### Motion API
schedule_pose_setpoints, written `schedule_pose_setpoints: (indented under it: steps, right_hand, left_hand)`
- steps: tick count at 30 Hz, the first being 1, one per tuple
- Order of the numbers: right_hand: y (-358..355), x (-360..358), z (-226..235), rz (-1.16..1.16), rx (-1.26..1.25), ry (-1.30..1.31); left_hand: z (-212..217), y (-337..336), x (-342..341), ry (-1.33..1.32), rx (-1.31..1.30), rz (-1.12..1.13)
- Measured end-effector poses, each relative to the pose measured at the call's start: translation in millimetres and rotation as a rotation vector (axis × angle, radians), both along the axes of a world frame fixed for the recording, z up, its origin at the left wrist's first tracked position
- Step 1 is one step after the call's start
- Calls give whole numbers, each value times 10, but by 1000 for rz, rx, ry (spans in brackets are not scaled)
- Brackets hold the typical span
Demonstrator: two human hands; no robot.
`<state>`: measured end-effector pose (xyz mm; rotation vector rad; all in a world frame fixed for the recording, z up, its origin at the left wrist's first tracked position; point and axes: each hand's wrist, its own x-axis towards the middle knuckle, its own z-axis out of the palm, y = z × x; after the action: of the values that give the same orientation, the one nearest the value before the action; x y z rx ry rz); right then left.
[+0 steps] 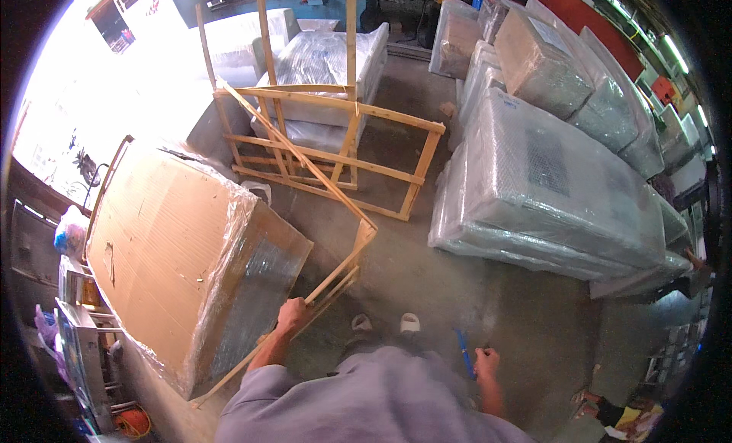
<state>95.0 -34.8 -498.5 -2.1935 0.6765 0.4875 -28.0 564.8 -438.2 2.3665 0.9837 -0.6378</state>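
My left hand [293,315] is closed around a slat of a light wooden frame [335,274], which stands tilted at my left side. One long slat of it reaches up and away to the left, across a second wooden frame [381,168]. To the right of my body, my right hand [486,362] is curled around a slim blue tool [463,350] pointing forward; its exact kind is too small to tell. Beside the held frame stands a big cardboard box [164,237] wrapped in clear film.
Large film-wrapped packages [549,184] are stacked on the right, with a wrapped carton [541,58] on top. Behind the frames lies another wrapped bundle [328,58]. A metal ladder [95,344] is at the far left. Another person's feet [585,405] show at the lower right.
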Motion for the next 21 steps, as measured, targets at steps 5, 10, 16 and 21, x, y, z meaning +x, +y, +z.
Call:
schedule_pose_setpoints:
  steps: [5, 10, 16, 21]
  right_hand:
    - [222, -157, -112, 168, -9, 30]
    - [402, -88, -414, 310, -98, -17]
    - [497, 235, -317, 216, 106, 87]
    - [261, 551, -580, 478, 51, -125]
  left_hand:
    - [807, -19, -224, 3, 42, 36]
    - [1240, -355, -487, -122, 96, 36]
    - [1631, -990, -401, -186, 198, 16]
    - [2078, -1502, -94, -282, 220, -8]
